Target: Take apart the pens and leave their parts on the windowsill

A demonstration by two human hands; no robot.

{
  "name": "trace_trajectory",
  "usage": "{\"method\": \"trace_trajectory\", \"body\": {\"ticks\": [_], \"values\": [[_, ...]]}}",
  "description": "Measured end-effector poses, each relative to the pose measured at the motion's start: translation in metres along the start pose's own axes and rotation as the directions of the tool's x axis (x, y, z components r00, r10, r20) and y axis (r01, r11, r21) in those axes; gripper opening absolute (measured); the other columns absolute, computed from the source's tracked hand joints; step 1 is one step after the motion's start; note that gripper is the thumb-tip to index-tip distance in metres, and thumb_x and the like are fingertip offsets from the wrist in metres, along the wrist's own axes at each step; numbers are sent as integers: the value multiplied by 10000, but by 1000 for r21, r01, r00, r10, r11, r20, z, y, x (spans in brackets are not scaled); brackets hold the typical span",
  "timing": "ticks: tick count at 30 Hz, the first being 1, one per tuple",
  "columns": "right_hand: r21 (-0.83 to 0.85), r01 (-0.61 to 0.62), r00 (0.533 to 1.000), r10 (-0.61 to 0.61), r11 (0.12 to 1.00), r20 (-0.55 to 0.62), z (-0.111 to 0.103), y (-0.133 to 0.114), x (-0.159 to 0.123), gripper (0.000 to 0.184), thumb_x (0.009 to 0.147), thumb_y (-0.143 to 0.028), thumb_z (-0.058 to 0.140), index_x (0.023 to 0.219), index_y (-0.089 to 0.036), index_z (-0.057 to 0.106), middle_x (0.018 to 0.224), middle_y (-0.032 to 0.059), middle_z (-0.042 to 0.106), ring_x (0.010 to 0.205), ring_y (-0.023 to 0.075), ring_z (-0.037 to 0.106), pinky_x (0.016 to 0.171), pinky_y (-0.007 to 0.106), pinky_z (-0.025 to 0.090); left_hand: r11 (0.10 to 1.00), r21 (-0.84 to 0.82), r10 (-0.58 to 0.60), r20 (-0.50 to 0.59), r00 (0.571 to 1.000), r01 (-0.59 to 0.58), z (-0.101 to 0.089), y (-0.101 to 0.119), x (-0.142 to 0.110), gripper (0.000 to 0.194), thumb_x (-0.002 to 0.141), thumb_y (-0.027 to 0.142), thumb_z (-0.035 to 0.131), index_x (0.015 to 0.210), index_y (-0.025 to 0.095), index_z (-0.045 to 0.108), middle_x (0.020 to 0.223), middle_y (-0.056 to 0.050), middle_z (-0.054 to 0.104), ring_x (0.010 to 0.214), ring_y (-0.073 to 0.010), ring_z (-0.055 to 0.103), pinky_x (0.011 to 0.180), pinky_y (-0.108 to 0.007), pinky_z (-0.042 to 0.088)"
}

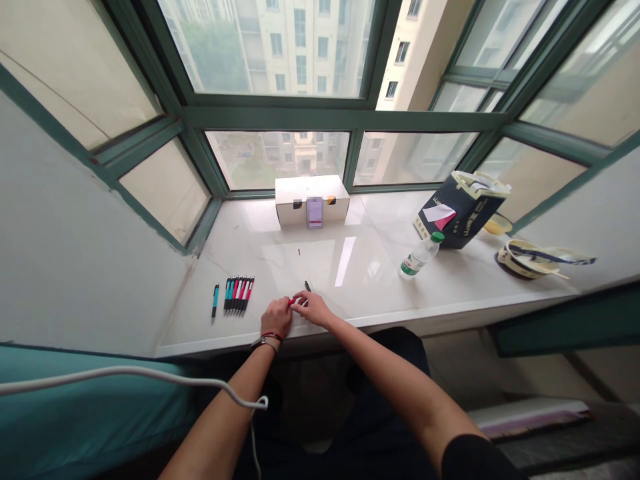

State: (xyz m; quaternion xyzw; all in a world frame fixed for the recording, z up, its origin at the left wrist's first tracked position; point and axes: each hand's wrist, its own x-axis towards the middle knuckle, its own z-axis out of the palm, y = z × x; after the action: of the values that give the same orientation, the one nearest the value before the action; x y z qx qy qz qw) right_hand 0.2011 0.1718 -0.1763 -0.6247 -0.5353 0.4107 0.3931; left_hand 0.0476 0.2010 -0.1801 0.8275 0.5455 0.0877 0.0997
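Note:
Near the sill's front edge my left hand [277, 317] is closed around a red pen part [291, 302]; most of it is hidden by the fingers. My right hand [313, 308] meets it from the right, fingertips pinched at the same red piece. Just beyond the right fingers a small black pen part [307, 286] lies on the white sill. To the left is a row of several click pens [239, 295], blue and red with black grips, side by side. One blue pen [215, 301] lies apart, left of that row.
A white box [313, 190] with a purple card [315, 212] stands by the window. On the right are a green-capped bottle [421, 257], a dark paper bag [457, 210] and a food bowl [523, 260]. A white cable [150, 373] crosses the lower left.

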Motion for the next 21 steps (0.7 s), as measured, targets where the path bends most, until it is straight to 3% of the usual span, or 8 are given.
{"method": "trace_trajectory", "body": {"ticks": [5, 10, 16, 21], "values": [[172, -59, 988, 82, 983, -131, 27, 2, 1, 144, 780, -328, 726, 869, -217, 704, 687, -3, 661, 601, 135, 608, 583, 243, 487, 1000, -3, -17, 27, 999, 17, -2, 0, -1, 255, 994, 337, 393, 1064, 238, 618, 919, -65, 668, 900, -202, 595, 650, -283, 329], [454, -99, 964, 199, 886, -178, 11, 4, -2, 254, 763, -411, 710, 850, -180, 650, 738, 18, 670, 567, 125, 614, 470, 212, 470, 1000, 0, -26, -29, 999, 26, 1, 0, -1, 345, 984, 491, 387, 1018, 239, 619, 839, -49, 653, 800, -193, 596, 614, -275, 306], [772, -123, 913, 376, 624, -158, -8, 15, -22, 376, 688, -456, 772, 877, -159, 641, 820, 72, 723, 663, 138, 673, 576, 232, 545, 1000, -4, -15, -58, 998, 15, 5, -1, 0, 304, 996, 438, 383, 961, 245, 615, 806, -39, 648, 794, -184, 590, 615, -267, 302], [789, -104, 926, 349, 606, -146, -2, 21, -25, 362, 618, -383, 826, 838, -161, 644, 833, 75, 741, 672, 145, 686, 619, 252, 557, 1000, -3, -31, -67, 997, 31, 7, -2, -1, 328, 998, 455, 356, 1000, 247, 609, 812, -44, 644, 768, -186, 590, 608, -266, 303]]}}
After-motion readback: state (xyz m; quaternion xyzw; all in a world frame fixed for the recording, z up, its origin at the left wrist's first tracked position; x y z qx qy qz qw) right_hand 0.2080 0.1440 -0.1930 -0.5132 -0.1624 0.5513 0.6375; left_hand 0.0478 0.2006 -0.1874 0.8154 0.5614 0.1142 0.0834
